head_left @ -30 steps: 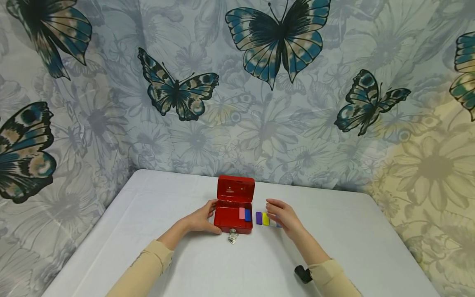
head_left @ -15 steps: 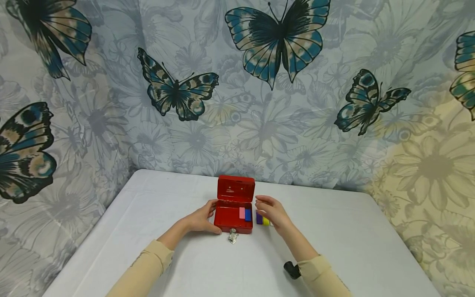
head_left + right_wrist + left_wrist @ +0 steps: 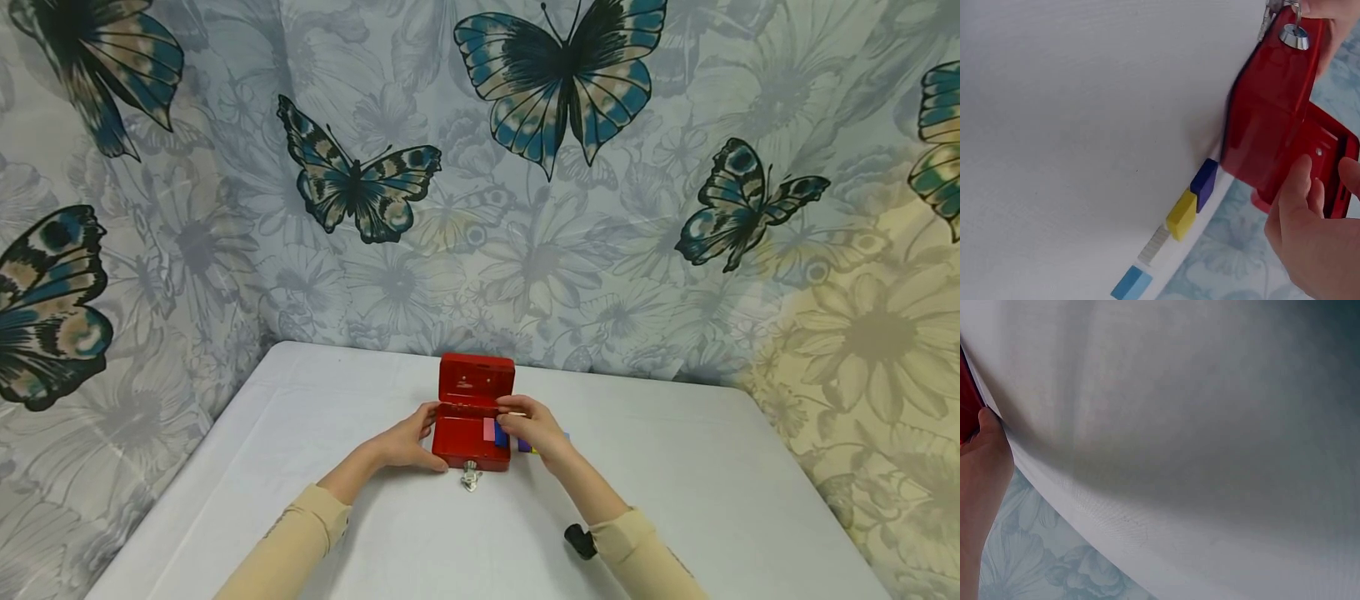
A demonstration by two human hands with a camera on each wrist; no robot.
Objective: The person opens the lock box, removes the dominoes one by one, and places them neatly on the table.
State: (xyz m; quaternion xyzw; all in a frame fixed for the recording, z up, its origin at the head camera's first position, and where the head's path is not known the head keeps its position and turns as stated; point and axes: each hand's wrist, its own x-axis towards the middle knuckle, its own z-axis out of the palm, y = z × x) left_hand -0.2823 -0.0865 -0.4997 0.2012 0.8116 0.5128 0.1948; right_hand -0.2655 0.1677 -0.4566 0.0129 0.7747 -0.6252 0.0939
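An open red cash box (image 3: 459, 437) stands on the white table, its lid (image 3: 476, 379) raised at the back. Keys (image 3: 470, 479) hang from its front lock. Inside, toward the right wall, lie a pink block (image 3: 489, 429) and a blue block (image 3: 500, 434), the latter partly covered by fingers. My left hand (image 3: 405, 442) holds the box's left side, thumb by the front corner; the left wrist view catches the thumb against red metal. Over the box's right side, my right hand (image 3: 534, 427) reaches near the lid hinge, fingers loosely bent, nothing visible between them.
Right of the box, a purple block (image 3: 1204, 182), a yellow block (image 3: 1182, 214), a pale grey block (image 3: 1154, 245) and a light blue block (image 3: 1131, 284) lie in a row. A black device (image 3: 580, 542) sits at the right cuff. Butterfly-patterned cloth (image 3: 360, 292) hangs behind the table.
My right hand has moved left, from above the row of blocks to over the box's right side. The left hand and the box have stayed put.
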